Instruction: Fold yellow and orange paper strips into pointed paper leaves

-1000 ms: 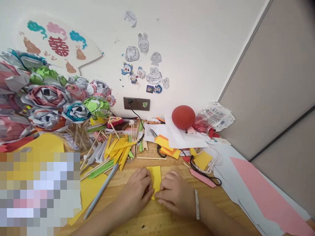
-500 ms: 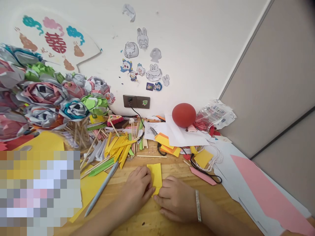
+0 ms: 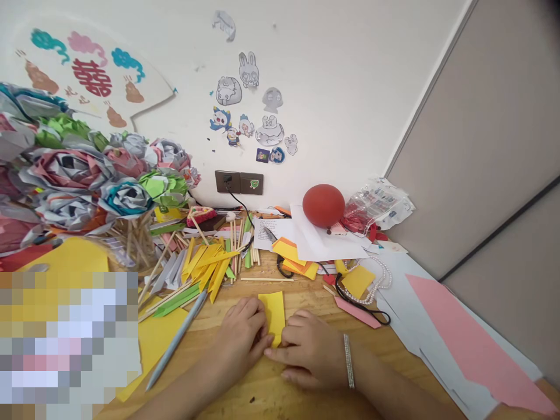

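A narrow strip of yellow paper [image 3: 273, 309] lies upright on the wooden table in front of me, its lower end folded up. My left hand [image 3: 245, 328] is closed on the left edge of the paper, fingers curled and thumb at the lower fold. From the other side, my right hand [image 3: 308, 350] grips the lower right edge with bent fingers, its index fingertip reaching the bottom of the fold. A sparkling bracelet [image 3: 349, 361] circles my right wrist. The fingertips partly hide the fold.
Folded paper strips [image 3: 210, 262] and wooden sticks lie behind my left hand. A grey pen [image 3: 177, 338] rests to the left, near paper flowers [image 3: 70, 169]. Scissors [image 3: 282, 265] lie under orange paper. A red balloon [image 3: 324, 205], pearl beads [image 3: 385, 277] and pink paper [image 3: 472, 338] are rightward.
My right index finger has moved left along the bottom of the yellow paper. The whole view has shifted slightly; the left hand keeps its place on the paper.
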Tool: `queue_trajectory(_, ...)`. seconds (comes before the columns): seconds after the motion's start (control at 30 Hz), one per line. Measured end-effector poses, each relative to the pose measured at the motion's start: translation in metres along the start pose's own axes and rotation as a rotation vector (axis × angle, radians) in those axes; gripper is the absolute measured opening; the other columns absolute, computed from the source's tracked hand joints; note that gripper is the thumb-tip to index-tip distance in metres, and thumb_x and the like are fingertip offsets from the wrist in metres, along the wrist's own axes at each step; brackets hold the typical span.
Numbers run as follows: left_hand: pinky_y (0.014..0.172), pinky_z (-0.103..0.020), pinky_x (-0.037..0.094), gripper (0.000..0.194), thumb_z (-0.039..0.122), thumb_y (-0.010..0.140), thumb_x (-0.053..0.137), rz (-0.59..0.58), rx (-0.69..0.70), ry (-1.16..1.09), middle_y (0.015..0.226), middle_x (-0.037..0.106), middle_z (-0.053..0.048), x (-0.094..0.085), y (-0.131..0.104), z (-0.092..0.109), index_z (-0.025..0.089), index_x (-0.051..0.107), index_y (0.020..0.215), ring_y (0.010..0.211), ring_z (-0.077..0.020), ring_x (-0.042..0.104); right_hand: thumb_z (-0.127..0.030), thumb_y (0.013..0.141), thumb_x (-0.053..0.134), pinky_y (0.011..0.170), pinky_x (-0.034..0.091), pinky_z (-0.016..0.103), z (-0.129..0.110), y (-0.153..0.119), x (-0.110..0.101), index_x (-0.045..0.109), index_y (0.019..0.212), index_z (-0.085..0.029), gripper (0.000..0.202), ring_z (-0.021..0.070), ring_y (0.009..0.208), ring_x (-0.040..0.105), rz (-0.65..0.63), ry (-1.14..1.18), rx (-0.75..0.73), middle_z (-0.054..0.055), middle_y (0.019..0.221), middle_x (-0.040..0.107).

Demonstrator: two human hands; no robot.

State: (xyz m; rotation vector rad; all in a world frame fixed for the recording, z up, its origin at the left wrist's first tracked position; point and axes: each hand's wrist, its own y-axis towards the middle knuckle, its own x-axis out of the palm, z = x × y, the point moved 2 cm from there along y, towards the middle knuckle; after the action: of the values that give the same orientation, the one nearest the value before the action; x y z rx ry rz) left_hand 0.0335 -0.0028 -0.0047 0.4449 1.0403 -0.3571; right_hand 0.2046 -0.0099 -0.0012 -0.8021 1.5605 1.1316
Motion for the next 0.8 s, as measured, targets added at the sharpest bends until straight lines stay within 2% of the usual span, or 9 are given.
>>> queue_trajectory(0.1,0.074,-0.034,0.041,0.01,0.018,0.079,0.055,-0.002,-0.004,-0.02,0.086,0.052,-0.002,0.0,0.0,-0.001,0.02,0.051,0.07,0.085,-0.0201,0.048,-0.032,0.083,0.052,0.066,0.031,0.033,0.0,0.0,0.0,0.061,0.102,-0.023,0.023,0.0177,0.07,0.045,-0.003,-0.023,-0.008,0.002,0.074,0.057)
queue_trajectory(0.3,0.073,-0.033,0.04,0.011,0.02,0.079,0.055,0.009,0.005,-0.013,0.085,0.052,-0.001,0.0,0.001,-0.002,0.02,0.05,0.069,0.084,-0.0199,0.048,-0.029,0.082,0.053,0.07,0.033,0.033,-0.003,0.0,0.0,0.06,0.092,-0.02,0.015,0.0174,0.072,0.046,-0.001,-0.013,-0.014,0.002,0.076,0.058)
queue_trajectory(0.53,0.07,-0.032,0.038,0.008,0.021,0.077,0.057,0.037,-0.014,0.003,0.085,0.052,-0.001,0.0,0.0,-0.003,0.021,0.049,0.074,0.081,-0.0203,0.047,-0.027,0.084,0.052,0.066,0.031,0.033,0.011,-0.004,-0.007,0.063,0.096,-0.022,0.017,0.017,0.069,0.045,0.05,-0.044,0.049,0.001,0.073,0.058)
queue_trajectory(0.7,0.07,-0.032,0.038,0.01,0.021,0.075,0.057,0.015,-0.037,-0.002,0.085,0.052,-0.001,-0.003,0.001,0.0,0.021,0.048,0.072,0.081,-0.0204,0.048,-0.021,0.082,0.049,0.06,0.029,0.032,0.017,-0.006,-0.015,0.059,0.068,-0.018,0.017,0.0161,0.062,0.042,0.075,-0.126,0.136,0.002,0.063,0.054)
queue_trajectory(0.8,0.072,-0.033,0.039,0.011,0.022,0.075,0.058,0.01,-0.06,0.015,0.087,0.053,-0.002,-0.004,0.001,0.001,0.021,0.048,0.071,0.084,-0.0213,0.049,-0.024,0.081,0.048,0.057,0.029,0.032,0.007,-0.002,-0.011,0.057,0.069,-0.019,0.017,0.0163,0.061,0.042,0.087,-0.087,0.078,0.003,0.064,0.054)
